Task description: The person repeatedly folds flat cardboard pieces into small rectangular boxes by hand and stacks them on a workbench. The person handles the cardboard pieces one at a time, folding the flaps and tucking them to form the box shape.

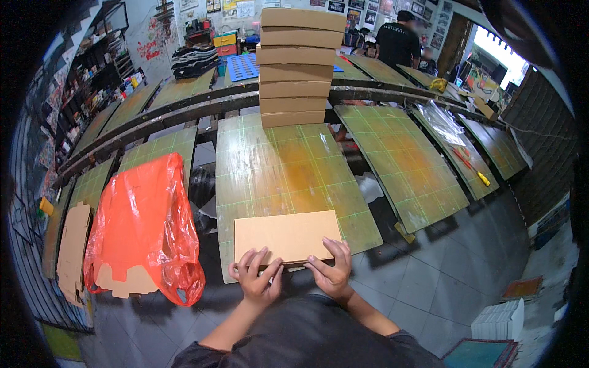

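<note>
A closed, flat brown cardboard box (285,236) lies on the green gridded board (276,172) in front of me. My left hand (259,276) holds the box's near edge at its left part, fingers bent over the top and thumb low at the front. At the right end of that edge, my right hand (333,268) grips in the same way, its fingers near the corner. The undersides of the fingertips are partly hidden. Beyond the box, at the board's far end, rises a tall stack of similar cardboard boxes (294,73).
To the left, a red plastic bag (141,214) holds flat cardboard, beside an unfolded cardboard sheet (73,251). On the boards to the right lie clear plastic wrap (443,126) and a yellow-handled tool (483,178). Another person (397,42) stands at the back.
</note>
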Motion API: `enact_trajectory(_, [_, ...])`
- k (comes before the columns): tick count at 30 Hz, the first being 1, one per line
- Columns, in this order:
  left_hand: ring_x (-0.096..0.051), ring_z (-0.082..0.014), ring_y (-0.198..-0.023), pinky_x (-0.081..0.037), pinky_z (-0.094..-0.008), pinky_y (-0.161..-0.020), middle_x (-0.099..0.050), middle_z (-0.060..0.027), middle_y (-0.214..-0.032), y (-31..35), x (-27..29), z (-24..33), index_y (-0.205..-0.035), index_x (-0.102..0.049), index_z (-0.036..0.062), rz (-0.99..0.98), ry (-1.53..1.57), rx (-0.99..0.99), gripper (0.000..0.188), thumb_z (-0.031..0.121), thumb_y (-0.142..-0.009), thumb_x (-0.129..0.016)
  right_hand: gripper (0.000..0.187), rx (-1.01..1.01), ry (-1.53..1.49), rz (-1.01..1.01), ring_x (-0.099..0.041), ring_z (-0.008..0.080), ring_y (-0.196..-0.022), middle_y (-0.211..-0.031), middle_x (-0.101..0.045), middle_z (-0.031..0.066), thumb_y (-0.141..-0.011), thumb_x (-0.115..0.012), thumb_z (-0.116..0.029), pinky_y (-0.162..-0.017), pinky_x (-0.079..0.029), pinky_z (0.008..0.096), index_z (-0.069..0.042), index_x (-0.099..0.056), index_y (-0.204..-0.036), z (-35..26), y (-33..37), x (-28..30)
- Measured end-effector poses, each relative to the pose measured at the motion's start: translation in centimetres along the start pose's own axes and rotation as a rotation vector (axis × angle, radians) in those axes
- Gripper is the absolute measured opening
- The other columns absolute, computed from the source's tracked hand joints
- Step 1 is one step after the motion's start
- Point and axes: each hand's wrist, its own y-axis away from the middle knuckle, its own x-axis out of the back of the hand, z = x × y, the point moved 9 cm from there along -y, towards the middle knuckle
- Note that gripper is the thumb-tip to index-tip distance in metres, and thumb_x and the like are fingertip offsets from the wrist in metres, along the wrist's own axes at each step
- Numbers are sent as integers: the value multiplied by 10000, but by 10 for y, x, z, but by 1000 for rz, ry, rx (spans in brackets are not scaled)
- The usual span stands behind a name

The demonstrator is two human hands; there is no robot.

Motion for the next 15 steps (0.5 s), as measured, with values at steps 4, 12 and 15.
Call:
enact_trajectory(4, [-604,-272,-828,-419,-357,-721,-632,-109,-1001,-113,68,76,-1018,-570,9,-211,783,-333,398,-67,-630,-612,284,-50,-3,20,-495,335,-1043,-1158,-537,148,-638,-757,-175,-899,-368,474,-138,-682,-910,6,-4,5])
enact_trajectory(12, [-577,-285,-925,-438,-364,-774,-581,-168,-1026,-152,161,148,-1050,-538,-30,-238,1239,-631,312,185,-829,-492,351,-43,-16,-4,-498,325,-1043,-1128,-567,128,-571,-800,-101,-891,-396,430,-120,-666,-895,5,-1,2])
enact_trajectory(15, [-555,-285,-970,-421,-366,-812,-557,-174,-1069,-147,172,143,-1094,-503,-34,-193,1223,-634,359,172,-801,-516,357,-53,-19,2,-498,325,-1042,-1130,-568,119,-574,-801,-102,-895,-398,421,-123,-661,-901,-1,-4,1])
